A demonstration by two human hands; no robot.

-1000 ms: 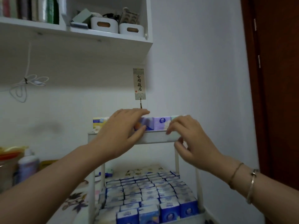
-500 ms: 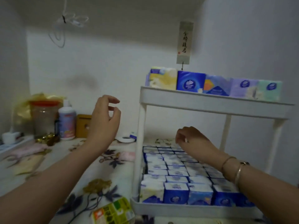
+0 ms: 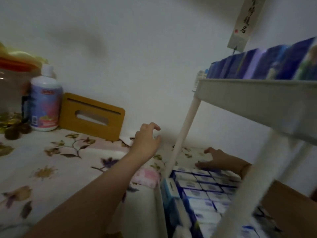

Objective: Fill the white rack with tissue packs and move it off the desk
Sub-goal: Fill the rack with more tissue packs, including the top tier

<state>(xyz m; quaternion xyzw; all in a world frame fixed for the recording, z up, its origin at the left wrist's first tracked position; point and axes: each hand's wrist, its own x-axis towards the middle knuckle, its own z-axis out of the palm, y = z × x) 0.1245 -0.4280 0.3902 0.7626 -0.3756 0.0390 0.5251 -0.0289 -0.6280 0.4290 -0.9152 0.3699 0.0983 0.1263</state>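
The white two-tier rack (image 3: 253, 98) stands on the right of the desk. Blue and purple tissue packs (image 3: 267, 66) line its top tier, and several blue-and-white tissue packs (image 3: 202, 191) fill the bottom tier. My left hand (image 3: 145, 141) hovers over the desk left of the rack's rear-left post (image 3: 185, 133), fingers loosely curled, holding nothing. My right hand (image 3: 214, 158) reaches inside the lower tier at its back, fingers spread above the packs there. One pink tissue pack (image 3: 147, 176) lies on the desk beside the rack, under my left forearm.
A floral cloth (image 3: 51, 169) covers the desk. At the back left stand a wooden tissue box (image 3: 92, 115), a white bottle (image 3: 45, 100) and a clear jar with a red lid (image 3: 12, 86). A paper tag (image 3: 243, 24) hangs above the rack.
The view has dropped and swung left, closer to the desk. Both hands have come down from the top tier: the left toward the rear post, the right deep into the lower tier.
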